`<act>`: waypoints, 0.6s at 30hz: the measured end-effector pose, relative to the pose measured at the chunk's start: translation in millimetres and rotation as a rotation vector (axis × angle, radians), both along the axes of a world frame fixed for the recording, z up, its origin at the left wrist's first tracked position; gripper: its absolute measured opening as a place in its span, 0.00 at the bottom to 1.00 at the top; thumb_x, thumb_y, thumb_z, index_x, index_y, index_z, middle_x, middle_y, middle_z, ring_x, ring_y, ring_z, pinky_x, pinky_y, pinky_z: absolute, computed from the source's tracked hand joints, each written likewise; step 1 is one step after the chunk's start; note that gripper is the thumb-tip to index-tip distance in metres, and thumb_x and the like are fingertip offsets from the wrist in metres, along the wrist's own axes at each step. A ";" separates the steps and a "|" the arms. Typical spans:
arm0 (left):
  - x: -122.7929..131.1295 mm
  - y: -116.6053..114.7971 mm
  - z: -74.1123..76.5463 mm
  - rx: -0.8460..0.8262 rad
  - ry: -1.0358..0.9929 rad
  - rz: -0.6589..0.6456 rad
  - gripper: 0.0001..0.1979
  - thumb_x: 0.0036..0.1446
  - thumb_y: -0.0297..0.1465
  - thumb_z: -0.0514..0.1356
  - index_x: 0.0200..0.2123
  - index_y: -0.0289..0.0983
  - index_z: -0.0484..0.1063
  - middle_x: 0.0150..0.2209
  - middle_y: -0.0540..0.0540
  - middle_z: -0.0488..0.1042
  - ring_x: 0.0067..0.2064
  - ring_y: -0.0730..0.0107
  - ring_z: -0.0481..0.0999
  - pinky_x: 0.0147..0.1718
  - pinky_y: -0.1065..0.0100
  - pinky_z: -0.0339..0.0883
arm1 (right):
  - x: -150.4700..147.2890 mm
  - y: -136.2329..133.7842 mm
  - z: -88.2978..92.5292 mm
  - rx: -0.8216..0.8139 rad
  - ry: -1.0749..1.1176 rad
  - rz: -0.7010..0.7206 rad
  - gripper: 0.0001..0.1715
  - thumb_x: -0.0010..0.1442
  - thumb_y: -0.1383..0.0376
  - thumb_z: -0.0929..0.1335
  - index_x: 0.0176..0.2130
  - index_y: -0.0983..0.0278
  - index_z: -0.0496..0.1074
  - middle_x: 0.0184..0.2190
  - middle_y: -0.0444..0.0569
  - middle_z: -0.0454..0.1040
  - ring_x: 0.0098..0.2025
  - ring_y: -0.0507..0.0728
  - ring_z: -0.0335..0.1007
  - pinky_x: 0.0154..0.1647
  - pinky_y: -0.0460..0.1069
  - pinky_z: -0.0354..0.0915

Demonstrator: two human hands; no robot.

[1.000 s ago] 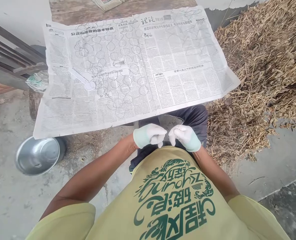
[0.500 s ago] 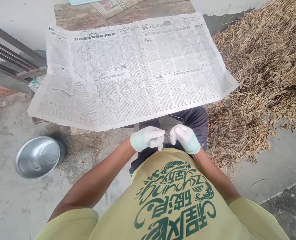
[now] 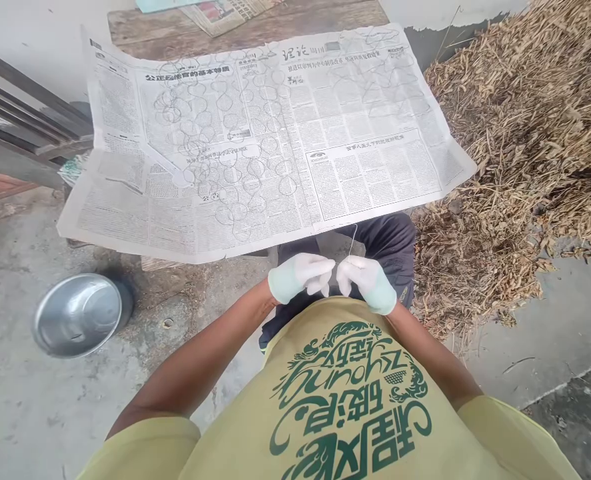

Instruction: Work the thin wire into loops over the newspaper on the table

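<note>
My left hand (image 3: 302, 274), in a white glove with a pale green cuff, is closed in a pinch in front of my waist. Close beside it, my right hand (image 3: 364, 279), gloved alike, pinches a thin pale wire (image 3: 353, 241). One length of the wire rises out of the right fingers and bends toward the newspaper's near edge. The left fingertips meet the wire's other part, though it is barely visible between the hands. Just beyond them, a newspaper sheet (image 3: 365, 179) carries many thin, dark wire rings (image 3: 232, 121), some linked or overlapping.
Under the newspaper is a wooden table (image 3: 315, 25). A metal pot (image 3: 80, 313) stands on the concrete floor at left, below a slatted wooden chair or rack (image 3: 30, 100). Dry plant stalks (image 3: 515, 133) are heaped at right. My knees are below the newspaper's near edge.
My hands have come closer together, the left moving slightly right. The wire's loose length, earlier curving sideways over the right hand, now stands more upright.
</note>
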State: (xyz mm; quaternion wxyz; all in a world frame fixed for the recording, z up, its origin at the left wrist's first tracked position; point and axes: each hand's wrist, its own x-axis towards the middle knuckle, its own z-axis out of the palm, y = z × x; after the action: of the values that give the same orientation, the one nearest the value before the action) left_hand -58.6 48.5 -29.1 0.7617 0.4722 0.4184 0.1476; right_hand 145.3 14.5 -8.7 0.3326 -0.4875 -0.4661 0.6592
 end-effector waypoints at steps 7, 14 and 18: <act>-19.2 31.9 -6.4 -0.192 -0.068 -0.273 0.32 0.59 0.46 0.67 0.10 0.44 0.58 0.10 0.50 0.57 0.17 0.64 0.68 0.26 0.60 0.73 | 6.9 -12.1 5.4 -0.041 0.012 0.087 0.25 0.65 0.65 0.66 0.17 0.62 0.68 0.17 0.46 0.70 0.24 0.53 0.64 0.31 0.48 0.62; -24.3 37.7 -7.1 -0.107 -0.149 -0.068 0.29 0.60 0.51 0.64 0.14 0.40 0.68 0.11 0.50 0.62 0.20 0.65 0.72 0.30 0.61 0.75 | 10.1 -18.6 -18.5 0.010 0.124 -0.006 0.31 0.70 0.58 0.67 0.16 0.61 0.69 0.17 0.48 0.71 0.24 0.54 0.64 0.31 0.50 0.61; -17.1 13.8 -10.6 0.102 -0.214 0.244 0.19 0.59 0.47 0.67 0.35 0.35 0.81 0.21 0.49 0.75 0.29 0.64 0.78 0.36 0.62 0.75 | 4.0 -14.1 -35.0 -0.025 0.276 -0.075 0.34 0.71 0.48 0.66 0.18 0.61 0.70 0.15 0.49 0.69 0.22 0.55 0.63 0.29 0.52 0.61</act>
State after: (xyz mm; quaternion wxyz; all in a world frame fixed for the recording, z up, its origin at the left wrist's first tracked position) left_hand -75.7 62.3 -39.6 0.7534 0.4376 0.3809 0.3095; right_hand 149.4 0.4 -43.7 0.4119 -0.4131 -0.3893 0.7128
